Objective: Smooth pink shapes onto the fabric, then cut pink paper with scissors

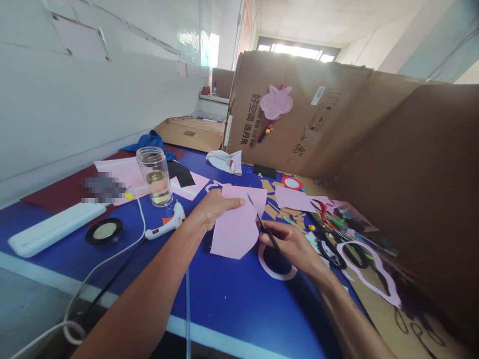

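The pink sheet is held up over the blue table, its long axis running from about 1 o'clock to 7 o'clock. The left hand is at its 10 o'clock edge, fingers together and pressed on the sheet. The right hand is nearer the cutting point, at 3 o'clock, fingers curled closely around the scissors, whose blades point toward 11 o'clock and reach over the sheet's upper right edge. Farther out, a white ring lies at 6 o'clock, a glue gun at 9 o'clock, a glass jar at 10 o'clock, and a second pair of scissors at 4 o'clock.
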`<move>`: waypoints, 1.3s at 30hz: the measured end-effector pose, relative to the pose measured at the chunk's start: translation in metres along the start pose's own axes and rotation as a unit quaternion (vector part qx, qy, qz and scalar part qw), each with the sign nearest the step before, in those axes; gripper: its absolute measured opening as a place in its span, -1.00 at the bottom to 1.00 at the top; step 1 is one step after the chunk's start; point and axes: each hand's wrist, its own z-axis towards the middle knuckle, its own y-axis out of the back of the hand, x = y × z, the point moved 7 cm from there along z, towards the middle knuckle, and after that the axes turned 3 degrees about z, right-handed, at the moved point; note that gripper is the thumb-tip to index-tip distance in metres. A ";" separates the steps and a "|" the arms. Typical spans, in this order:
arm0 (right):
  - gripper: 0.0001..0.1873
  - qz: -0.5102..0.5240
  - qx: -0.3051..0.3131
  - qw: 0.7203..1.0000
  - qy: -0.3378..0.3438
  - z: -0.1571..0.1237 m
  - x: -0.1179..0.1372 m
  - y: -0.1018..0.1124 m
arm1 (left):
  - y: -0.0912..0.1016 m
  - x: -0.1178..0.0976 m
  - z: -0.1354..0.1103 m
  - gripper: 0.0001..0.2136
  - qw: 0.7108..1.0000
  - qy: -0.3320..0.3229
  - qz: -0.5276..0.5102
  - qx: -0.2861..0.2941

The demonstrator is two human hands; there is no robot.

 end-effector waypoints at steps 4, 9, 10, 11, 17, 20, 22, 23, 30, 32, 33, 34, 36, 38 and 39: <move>-0.34 -0.005 -0.003 1.000 0.000 0.000 0.001 0.001 | 0.001 -0.001 0.000 -0.78 1.000 0.001 0.002 0.000; -0.40 -0.012 -0.005 1.000 0.008 0.000 0.003 0.000 | 0.000 -0.002 -0.001 -0.82 1.000 0.003 0.003 0.003; -0.41 -0.013 -0.008 1.000 0.008 0.000 0.003 0.001 | 0.000 -0.002 -0.001 -0.82 1.000 0.002 0.002 0.004; -0.41 -0.014 -0.010 1.000 0.007 0.000 0.002 0.001 | 0.000 -0.002 -0.001 -0.81 1.000 0.001 0.003 0.004; -0.41 -0.005 -0.002 1.000 0.000 0.000 0.002 0.000 | 0.003 0.000 0.001 -0.73 1.000 0.006 0.013 -0.004; -0.41 -0.014 -0.002 1.000 0.003 -0.001 0.003 0.000 | 0.003 -0.001 0.001 -0.76 1.000 0.004 0.012 0.002; -0.39 -0.021 -0.008 1.000 0.005 -0.001 0.004 0.002 | 0.002 -0.001 0.000 -0.76 1.000 0.002 0.005 0.006; -0.38 -0.024 -0.008 1.000 0.006 -0.001 0.005 0.002 | 0.002 -0.001 0.000 -0.75 1.000 0.002 0.001 0.008; -0.39 -0.041 -0.004 0.999 0.006 -0.002 0.009 0.003 | 0.004 -0.001 0.000 -0.72 1.000 0.002 0.005 0.007; -0.40 -0.036 -0.003 0.999 0.004 -0.002 0.008 0.002 | 0.005 -0.001 0.001 -0.70 1.000 0.001 0.009 0.002; -0.40 -0.031 -0.001 1.000 0.003 -0.001 0.008 0.002 | 0.005 -0.001 0.001 -0.71 1.000 0.000 0.011 0.003; -0.39 -0.027 0.000 1.000 0.003 -0.001 0.007 0.001 | 0.004 -0.001 0.000 -0.72 1.000 -0.001 0.012 0.005; -0.39 -0.019 0.003 1.000 0.001 -0.001 0.005 0.000 | 0.003 -0.003 -0.001 -0.75 1.000 -0.003 0.013 0.010; -0.39 -0.013 0.000 1.000 0.000 -0.001 0.003 0.001 | 0.001 -0.003 -0.001 -0.77 1.000 -0.005 0.011 0.015; -0.38 -0.011 -0.002 1.000 -0.001 -0.001 0.002 0.001 | 0.000 -0.003 -0.002 -0.77 1.000 -0.005 0.011 0.015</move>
